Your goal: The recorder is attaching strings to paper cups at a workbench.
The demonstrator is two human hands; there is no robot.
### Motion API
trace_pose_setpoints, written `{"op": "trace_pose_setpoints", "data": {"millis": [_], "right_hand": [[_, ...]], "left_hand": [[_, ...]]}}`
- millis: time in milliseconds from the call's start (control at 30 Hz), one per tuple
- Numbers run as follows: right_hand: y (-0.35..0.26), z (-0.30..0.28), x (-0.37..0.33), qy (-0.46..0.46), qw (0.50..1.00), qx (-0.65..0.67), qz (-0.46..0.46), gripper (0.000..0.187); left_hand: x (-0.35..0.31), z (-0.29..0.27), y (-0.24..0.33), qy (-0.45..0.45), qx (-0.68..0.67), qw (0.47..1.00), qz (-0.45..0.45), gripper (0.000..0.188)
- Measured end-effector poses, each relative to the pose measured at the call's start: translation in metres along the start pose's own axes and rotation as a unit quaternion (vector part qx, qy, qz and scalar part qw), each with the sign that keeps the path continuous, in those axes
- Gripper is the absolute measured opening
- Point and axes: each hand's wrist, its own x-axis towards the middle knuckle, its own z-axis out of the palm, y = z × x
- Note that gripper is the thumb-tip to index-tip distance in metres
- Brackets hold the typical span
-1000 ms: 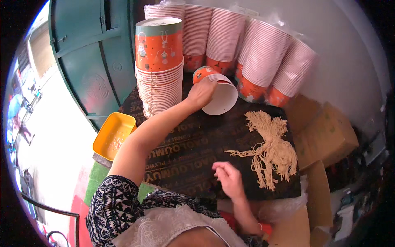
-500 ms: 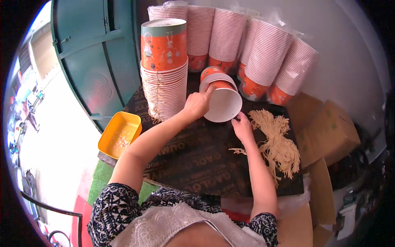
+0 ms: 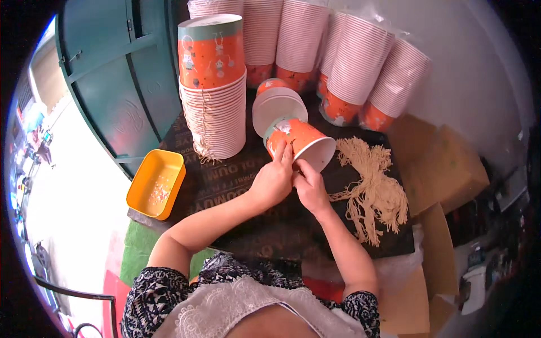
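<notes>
An orange paper bucket (image 3: 296, 136) with a green-grey base band and white inside is tilted between my hands, its mouth toward the lower right. My left hand (image 3: 274, 179) lies along its near side, fingers pressed on the orange wall. My right hand (image 3: 310, 188) grips the rim from below, its fingertips partly hidden. Just behind, more nested buckets (image 3: 274, 107) lie on their side, mouths facing me. To the right rests a bundle of beige cords (image 3: 372, 186). Left of my hands stands a tall stack of upturned buckets (image 3: 217, 112), with thin cords hanging down its side.
A yellow plastic tub (image 3: 179, 169) with small coloured bits sits at the table's left edge. Several plastic-wrapped bucket stacks (image 3: 360, 62) line the wall. Cardboard boxes (image 3: 451, 169) stand to the right, and a green metal door (image 3: 107, 84) is at the left.
One bucket has come away from the nested ones toward me, and both hands now hold it. My left hand moved down; my right hand shifted left and down along the rim.
</notes>
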Motion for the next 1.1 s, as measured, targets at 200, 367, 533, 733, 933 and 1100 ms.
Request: {"op": "trace_pose_setpoints", "data": {"millis": [200, 367, 533, 733, 933, 1100], "right_hand": [[-0.008, 0.011, -0.032, 0.056, 0.992, 0.115, 0.012, 0.016], [-0.012, 0.007, -0.064, 0.047, 0.994, 0.086, 0.054, 0.016], [-0.030, 0.023, -0.077, 0.075, 0.973, 0.212, 0.055, 0.014], [-0.027, 0.033, -0.083, 0.061, 0.920, 0.381, 0.074, 0.021], [-0.030, 0.042, -0.085, 0.096, 0.922, 0.370, 0.066, 0.020], [-0.045, 0.027, -0.088, 0.179, 0.981, 0.067, -0.031, 0.005]], "left_hand": [[-0.047, -0.026, 0.035, 0.002, -0.130, 0.989, 0.071, 0.065], [-0.047, -0.056, 0.023, 0.115, -0.105, 0.981, 0.120, 0.042], [-0.044, -0.067, 0.012, 0.074, -0.148, 0.980, 0.109, 0.033], [-0.048, -0.070, 0.008, 0.057, -0.149, 0.985, 0.070, 0.034], [-0.049, -0.074, 0.008, 0.057, -0.132, 0.983, 0.111, 0.036], [-0.052, -0.088, 0.016, 0.045, -0.117, 0.982, 0.138, 0.048]]}}
